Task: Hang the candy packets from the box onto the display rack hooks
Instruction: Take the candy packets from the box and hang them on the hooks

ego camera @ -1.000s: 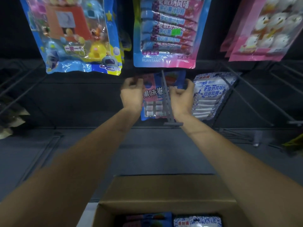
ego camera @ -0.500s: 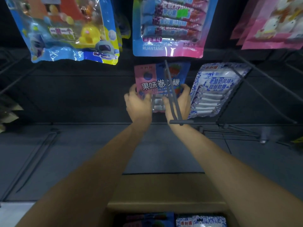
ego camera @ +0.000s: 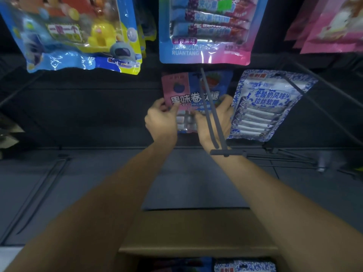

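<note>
A cardboard box (ego camera: 196, 230) stands open at the near edge of the scene, its far flap raised. Inside, two candy packets show at the bottom of the view: a dark pink-and-blue boxed packet (ego camera: 176, 265) on the left and, just beside it, a blue-and-white boxed packet (ego camera: 243, 266) on the right. The rest of the box's contents lie out of view.

Beyond the box, both bare arms reach to the far side of a dark display rack. There the left hand (ego camera: 161, 120) and right hand (ego camera: 214, 122) hold a pink-and-blue candy packet (ego camera: 196, 89) by its lower half. The left fingers (ego camera: 174, 108) are clamped on the packet's left edge, thumb on the printed front. The right hand curls round the right edge, thumb across the clear window where white candy rolls show.

The packet hangs upright at the far end of a twin-wire hook (ego camera: 210, 114), whose wires run from the packet's top hole across its front and over the right hand. The hook ends in a short crossbar near the right wrist.

Just to the right, a blue-and-white hanging packet (ego camera: 269, 103) sits on the neighbouring hook (ego camera: 314, 103), close to the right hand.

On the row above hang a toy-filled blue packet (ego camera: 78, 36) at left, a blue-and-pink soft-candy packet (ego camera: 204, 30) at centre and pink packets (ego camera: 334, 26) at right.
</note>
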The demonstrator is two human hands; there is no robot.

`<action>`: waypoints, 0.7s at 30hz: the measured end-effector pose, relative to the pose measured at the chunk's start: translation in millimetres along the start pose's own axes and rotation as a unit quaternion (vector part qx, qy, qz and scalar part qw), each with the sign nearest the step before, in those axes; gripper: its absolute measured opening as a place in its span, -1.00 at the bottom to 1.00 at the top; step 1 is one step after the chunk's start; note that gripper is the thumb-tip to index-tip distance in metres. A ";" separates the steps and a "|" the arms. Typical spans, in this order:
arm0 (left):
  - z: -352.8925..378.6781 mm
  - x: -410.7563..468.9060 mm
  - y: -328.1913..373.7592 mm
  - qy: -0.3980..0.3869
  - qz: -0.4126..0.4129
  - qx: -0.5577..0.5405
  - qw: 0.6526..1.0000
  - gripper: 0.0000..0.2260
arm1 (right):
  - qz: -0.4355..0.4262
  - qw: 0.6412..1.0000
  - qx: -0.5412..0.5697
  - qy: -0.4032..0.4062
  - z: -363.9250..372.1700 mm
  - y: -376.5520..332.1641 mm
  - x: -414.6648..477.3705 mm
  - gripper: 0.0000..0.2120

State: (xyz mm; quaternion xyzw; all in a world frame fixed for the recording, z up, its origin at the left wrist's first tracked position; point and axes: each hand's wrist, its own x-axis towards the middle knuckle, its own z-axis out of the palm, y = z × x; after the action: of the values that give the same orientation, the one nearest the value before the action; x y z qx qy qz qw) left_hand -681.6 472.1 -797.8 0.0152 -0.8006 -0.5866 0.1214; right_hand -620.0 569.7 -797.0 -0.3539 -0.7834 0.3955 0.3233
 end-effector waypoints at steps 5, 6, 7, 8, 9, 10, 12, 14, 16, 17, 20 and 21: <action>-10.2 -8.5 1.4 -0.006 -0.030 0.069 0.997 -0.64 | 0.014 0.999 -0.031 -0.001 -5.8 6.2 -10.8 -0.48; -12.1 -11.0 3.4 -0.004 -0.036 0.093 0.995 -0.66 | 0.008 0.999 -0.044 -0.013 -8.6 5.5 -13.0 -0.49; -13.7 -13.7 5.4 -0.005 -0.040 0.106 0.994 -0.68 | 0.007 0.999 -0.049 -0.021 -11.0 5.8 -14.6 -0.49; -15.0 -16.2 7.3 -0.010 -0.043 0.111 0.993 -0.71 | 0.005 0.998 -0.050 -0.025 -13.0 6.6 -15.2 -0.50; -15.9 -18.2 8.6 -0.016 -0.046 0.109 0.993 -0.73 | 0.001 0.998 -0.049 -0.029 -15.2 7.3 -15.5 -0.50; -16.7 -19.7 9.4 -0.023 -0.049 0.105 0.993 -0.75 | 0.002 0.998 -0.049 -0.038 -16.9 7.4 -15.7 -0.50; -17.6 -21.6 10.1 -0.037 -0.048 0.093 0.994 -0.79 | 0.005 0.997 -0.041 -0.061 -22.4 7.9 -15.8 -0.46; -17.9 -23.3 10.7 -0.055 -0.039 0.087 0.994 -0.81 | 0.009 0.996 -0.031 -0.079 -28.5 9.8 -14.3 -0.43; -18.3 -24.5 10.1 -0.063 -0.043 0.081 0.994 -0.83 | 0.013 0.995 -0.015 -0.094 -32.7 10.0 -13.9 -0.44; -18.6 -25.8 10.6 -0.066 -0.049 0.078 0.994 -0.83 | 0.015 0.995 -0.005 -0.099 -35.0 9.5 -13.4 -0.45; -20.5 -30.4 14.3 -0.079 -0.059 0.070 0.993 -0.86 | 0.015 0.995 0.010 -0.100 -39.7 9.0 -12.2 -0.48; -21.8 -32.0 16.1 -0.083 -0.062 0.068 0.992 -0.90 | 0.014 0.995 0.010 -0.101 -40.8 9.5 -11.7 -0.48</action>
State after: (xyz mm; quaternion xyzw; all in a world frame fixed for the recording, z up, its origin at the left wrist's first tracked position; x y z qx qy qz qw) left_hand -644.1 462.0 -782.1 0.0238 -0.8435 -0.5363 0.0166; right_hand -578.7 580.3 -788.2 -0.3202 -0.8029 0.4415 0.2408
